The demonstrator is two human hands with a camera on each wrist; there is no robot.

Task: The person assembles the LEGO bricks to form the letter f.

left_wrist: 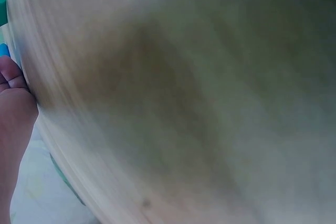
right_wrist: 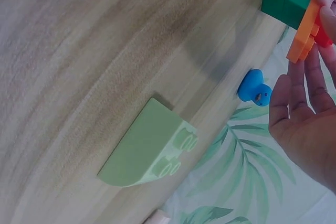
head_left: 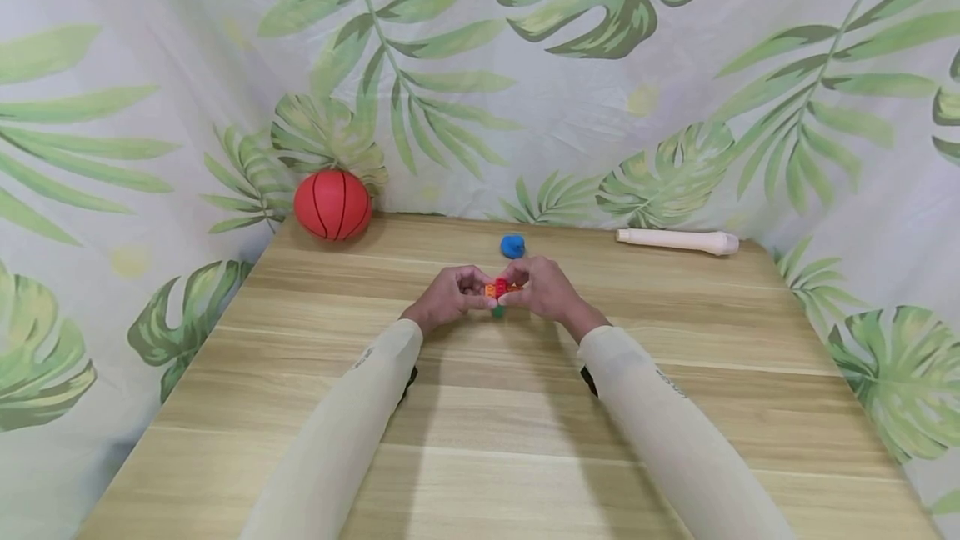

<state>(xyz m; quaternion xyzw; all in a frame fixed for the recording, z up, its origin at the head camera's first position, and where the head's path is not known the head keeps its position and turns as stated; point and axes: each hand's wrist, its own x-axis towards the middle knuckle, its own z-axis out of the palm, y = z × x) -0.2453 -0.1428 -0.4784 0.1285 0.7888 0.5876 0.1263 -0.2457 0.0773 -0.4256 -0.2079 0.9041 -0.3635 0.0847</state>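
In the head view my left hand (head_left: 447, 298) and right hand (head_left: 551, 288) meet over the middle of the table. Between their fingertips they pinch a small stack of toy building bricks. A red brick (head_left: 501, 287) sits on top of an orange brick (head_left: 490, 291), and a green brick (head_left: 498, 311) hangs underneath. From the right wrist, the green brick (right_wrist: 285, 2) shows joined to the orange brick (right_wrist: 303, 38), with the red brick (right_wrist: 322, 36) beyond, partly covered by fingers. The left wrist view catches only part of the left hand (left_wrist: 16, 114) at its edge.
A blue rubber duck (head_left: 513, 246) sits just beyond the hands. A light green curved brick (right_wrist: 144, 142) lies on the wooden table (head_left: 480, 457). At the back stand a red ball (head_left: 333, 205) on the left and a pale stick-shaped object (head_left: 675, 241) on the right, before a leaf-patterned cloth (head_left: 450, 90).
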